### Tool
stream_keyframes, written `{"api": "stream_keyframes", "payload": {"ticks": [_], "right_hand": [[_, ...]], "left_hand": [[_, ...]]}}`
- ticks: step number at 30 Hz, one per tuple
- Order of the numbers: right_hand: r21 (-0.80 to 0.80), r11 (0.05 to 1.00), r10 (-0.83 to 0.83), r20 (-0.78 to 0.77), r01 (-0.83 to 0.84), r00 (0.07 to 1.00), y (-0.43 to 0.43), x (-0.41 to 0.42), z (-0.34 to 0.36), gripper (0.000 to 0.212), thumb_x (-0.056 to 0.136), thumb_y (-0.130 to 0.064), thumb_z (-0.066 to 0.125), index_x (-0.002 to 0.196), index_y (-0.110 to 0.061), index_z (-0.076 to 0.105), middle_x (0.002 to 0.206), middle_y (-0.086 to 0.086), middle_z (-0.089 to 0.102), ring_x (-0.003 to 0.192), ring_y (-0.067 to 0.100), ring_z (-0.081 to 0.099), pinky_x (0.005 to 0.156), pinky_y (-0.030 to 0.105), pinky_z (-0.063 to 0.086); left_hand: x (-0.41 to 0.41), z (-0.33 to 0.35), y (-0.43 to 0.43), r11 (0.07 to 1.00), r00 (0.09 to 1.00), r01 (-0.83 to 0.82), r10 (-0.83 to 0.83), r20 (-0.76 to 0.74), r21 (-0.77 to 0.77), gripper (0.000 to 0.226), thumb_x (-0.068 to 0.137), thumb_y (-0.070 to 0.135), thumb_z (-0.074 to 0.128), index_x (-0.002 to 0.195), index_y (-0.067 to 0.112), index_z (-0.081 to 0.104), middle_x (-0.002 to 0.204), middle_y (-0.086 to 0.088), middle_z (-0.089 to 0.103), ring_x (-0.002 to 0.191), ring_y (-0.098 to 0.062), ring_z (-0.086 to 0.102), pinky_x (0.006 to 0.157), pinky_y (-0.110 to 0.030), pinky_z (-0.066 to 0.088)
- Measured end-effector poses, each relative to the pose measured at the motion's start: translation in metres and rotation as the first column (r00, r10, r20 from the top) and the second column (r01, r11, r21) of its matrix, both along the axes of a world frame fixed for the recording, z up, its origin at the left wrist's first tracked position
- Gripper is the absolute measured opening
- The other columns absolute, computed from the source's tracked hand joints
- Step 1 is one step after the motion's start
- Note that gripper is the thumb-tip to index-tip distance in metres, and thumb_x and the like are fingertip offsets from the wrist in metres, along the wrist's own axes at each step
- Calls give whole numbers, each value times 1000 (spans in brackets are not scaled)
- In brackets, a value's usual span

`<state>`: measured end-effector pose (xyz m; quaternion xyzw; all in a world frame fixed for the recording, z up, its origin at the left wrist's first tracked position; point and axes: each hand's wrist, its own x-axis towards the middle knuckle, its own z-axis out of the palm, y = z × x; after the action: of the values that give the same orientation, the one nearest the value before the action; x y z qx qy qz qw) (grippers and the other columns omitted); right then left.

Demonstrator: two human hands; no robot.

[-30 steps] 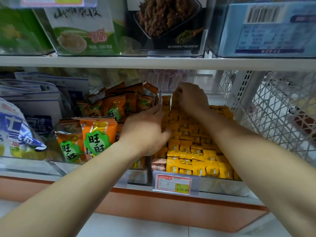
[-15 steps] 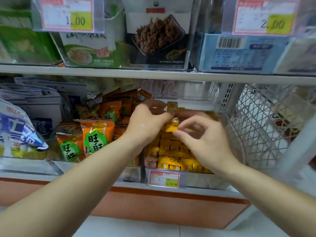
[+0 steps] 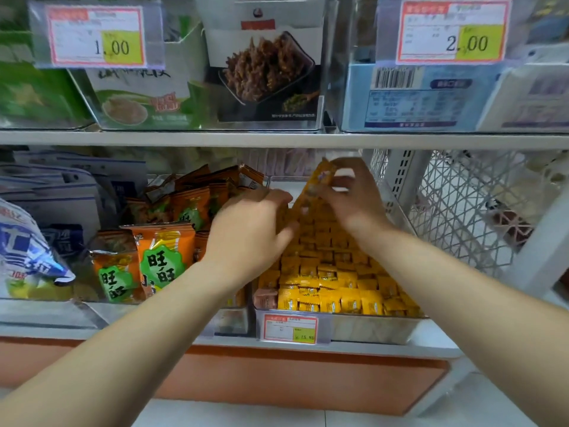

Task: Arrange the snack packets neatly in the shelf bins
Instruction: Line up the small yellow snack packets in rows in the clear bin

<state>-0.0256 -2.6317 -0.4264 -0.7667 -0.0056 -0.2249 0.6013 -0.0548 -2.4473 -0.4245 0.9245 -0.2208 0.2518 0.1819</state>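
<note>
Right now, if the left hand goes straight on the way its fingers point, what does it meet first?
Probably the yellow packet that the right hand pinches above the bin: the left hand points toward the back and right, at it. Depth is unclear, so it might pass beside it.

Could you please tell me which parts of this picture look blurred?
Head view: the left hand, the right hand and the long yellow foil packet it pinches are motion-smeared; the small yellow packets at the front of the clear bin look fairly sharp.
</note>
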Motion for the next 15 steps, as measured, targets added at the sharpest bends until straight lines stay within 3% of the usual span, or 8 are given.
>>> {"api": "stream_keyframes", "payload": {"ticks": [2, 3, 5, 9, 11, 13, 15], "right_hand": [[-148, 986, -70, 28, 73, 997, -1, 25, 3, 44, 77, -27, 83, 108, -30, 52, 98, -16, 64, 79, -17, 60, 66, 7, 45], [-183, 979, -89, 29, 93, 996, 0, 38, 1, 44, 76, -28, 83, 106, -32, 51, 94, -19, 62, 76, -18, 58, 63, 4, 41], [-225, 969, -100, 27, 103, 995, 2, 62, -6, 41, 77, -22, 81, 102, -32, 51, 91, -18, 61, 77, -10, 59, 66, 9, 43], [-439, 899, 7, -4, -8, 1000, 5, 86, -20, 34, 81, -8, 73, 100, -27, 54, 97, -3, 65, 93, 14, 63, 81, 33, 57], [-606, 792, 46, -53, -68, 998, 5, 91, -27, 29, 83, -8, 72, 105, -22, 61, 104, 4, 68, 97, 21, 64, 84, 39, 57], [-781, 608, 44, -142, -139, 989, 6, 97, -34, 26, 89, -13, 69, 114, -20, 67, 116, 7, 69, 104, 23, 63, 91, 39, 54], [-848, 480, 51, -226, -223, 973, 6, 100, -35, 25, 97, -20, 60, 119, -20, 71, 125, 7, 67, 112, 23, 61, 96, 39, 50]], "left_hand": [[7, -7, 6, 978, 997, -76, 80, -12, 194, 54, 88, 56, 57, 135, 27, 55, 129, 1, 60, 113, -23, 59, 78, -34, 51], [10, -13, 8, 965, 994, -93, 104, -32, 244, 58, 89, 58, 53, 138, 28, 51, 137, 2, 55, 118, -23, 57, 78, -35, 52], [15, -22, 9, 950, 993, -106, 118, -25, 295, 58, 90, 57, 48, 141, 30, 48, 144, 5, 50, 121, -22, 57, 76, -36, 53], [20, -28, 14, 965, 995, -99, 103, -4, 245, 50, 89, 55, 48, 132, 31, 57, 143, 10, 51, 115, -19, 61, 73, -33, 53], [21, -31, 16, 966, 995, -99, 101, 5, 240, 46, 89, 55, 47, 126, 31, 61, 142, 11, 52, 112, -18, 62, 71, -32, 52], [22, -32, 16, 969, 996, -89, 91, 1, 229, 43, 88, 54, 47, 121, 30, 63, 139, 10, 55, 109, -18, 63, 68, -30, 50], [21, -31, 16, 970, 996, -79, 84, -12, 229, 42, 88, 52, 48, 119, 29, 64, 136, 9, 56, 106, -18, 64, 67, -29, 48]]}}
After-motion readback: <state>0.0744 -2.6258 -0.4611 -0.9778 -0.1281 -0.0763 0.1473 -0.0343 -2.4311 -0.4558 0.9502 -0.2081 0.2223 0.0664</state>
